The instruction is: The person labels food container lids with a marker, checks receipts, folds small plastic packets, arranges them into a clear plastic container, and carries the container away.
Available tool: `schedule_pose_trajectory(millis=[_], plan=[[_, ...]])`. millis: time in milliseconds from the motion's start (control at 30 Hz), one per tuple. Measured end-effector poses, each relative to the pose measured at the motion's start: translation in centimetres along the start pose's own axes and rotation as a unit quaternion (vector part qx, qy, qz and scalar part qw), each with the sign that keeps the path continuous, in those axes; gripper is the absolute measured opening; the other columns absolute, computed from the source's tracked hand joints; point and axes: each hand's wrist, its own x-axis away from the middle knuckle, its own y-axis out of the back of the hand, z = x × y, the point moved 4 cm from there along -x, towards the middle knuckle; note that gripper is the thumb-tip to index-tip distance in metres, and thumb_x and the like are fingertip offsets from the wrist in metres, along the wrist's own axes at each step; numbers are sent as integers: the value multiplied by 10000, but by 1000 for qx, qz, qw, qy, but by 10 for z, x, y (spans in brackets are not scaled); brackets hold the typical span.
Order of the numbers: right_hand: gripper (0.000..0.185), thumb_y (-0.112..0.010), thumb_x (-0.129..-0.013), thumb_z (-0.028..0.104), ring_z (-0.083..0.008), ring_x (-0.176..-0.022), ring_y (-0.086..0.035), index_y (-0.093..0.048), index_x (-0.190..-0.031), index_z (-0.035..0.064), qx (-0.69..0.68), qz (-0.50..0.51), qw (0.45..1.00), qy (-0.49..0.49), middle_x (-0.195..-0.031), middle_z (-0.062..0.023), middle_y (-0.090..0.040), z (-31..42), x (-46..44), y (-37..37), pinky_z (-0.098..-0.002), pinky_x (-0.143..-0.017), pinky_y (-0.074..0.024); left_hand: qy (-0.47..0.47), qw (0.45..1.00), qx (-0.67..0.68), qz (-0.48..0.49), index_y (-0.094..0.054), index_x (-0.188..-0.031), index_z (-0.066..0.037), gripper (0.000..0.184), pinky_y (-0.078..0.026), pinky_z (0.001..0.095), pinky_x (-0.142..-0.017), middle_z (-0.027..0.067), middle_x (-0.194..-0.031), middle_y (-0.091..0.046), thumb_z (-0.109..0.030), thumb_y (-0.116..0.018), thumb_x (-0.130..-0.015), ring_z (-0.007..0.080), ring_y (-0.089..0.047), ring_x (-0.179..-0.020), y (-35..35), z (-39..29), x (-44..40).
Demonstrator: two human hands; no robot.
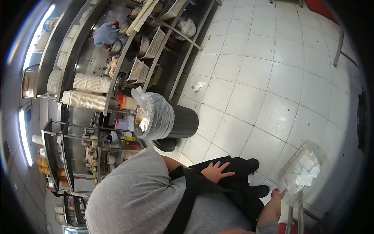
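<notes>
Container [303, 171] of clear plastic, holding white packets [306, 178] with pale blue markings, sits beside the person's right hand [277, 194], above metal legs [296, 218]. That hand reaches to the container's near edge; whether its grip is pinching the rim or merely beside it, one cannot tell. The left hand [219, 172] lies with its fingers spread on the black cloth [237, 167] over the person's legs, holding nothing visible. Farther off, a dark bin [186, 121] with a clear liner [161, 117] contains waste, near metal shelves with stacked white containers [87, 100] and plastic baskets [139, 71]. A crumpled white scrap [198, 86] lies on the white tiled floor [249, 74]. Another person [106, 34] in a blue top is beyond the shelves [78, 43].
</notes>
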Motion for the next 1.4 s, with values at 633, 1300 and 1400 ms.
schedule_pose_trajectory(millis=[633, 1300, 1400], plan=[[432, -490, -694, -12, -265, -914, -558, -470, -1125, 18, 450, 239, 852, 123, -987, -124, -539, -43, 462, 78, -391, -724, -515, -46, 839, 338, -425, -204, -1429, -120, 838, -268, 498, -1060, 286, -1406, -250, -514, -600, -804, 439, -239, -1312, 136, 110, 81], [370, -585, -847, 246, -129, -748, -575, -565, -1156, 46, 311, 262, 728, 551, -911, -68, -641, -43, 915, 188, -233, -593, -448, -404, 686, 598, -86, -417, -1318, -84, 628, -427, 318, -902, 107, -1183, -525, 18, -544, -711, 201, -510, -1066, 384, -50, 303], [266, -592, -822, 140, -64, -674, -511, -579, -1063, 27, 309, 215, 673, 637, -858, 6, -594, -27, 896, 246, -203, -547, -387, -422, 699, 577, 1, -398, -1322, -54, 654, -423, 332, -915, 115, -1181, -525, 26, -527, -686, 204, -518, -1066, 369, -103, 290]])
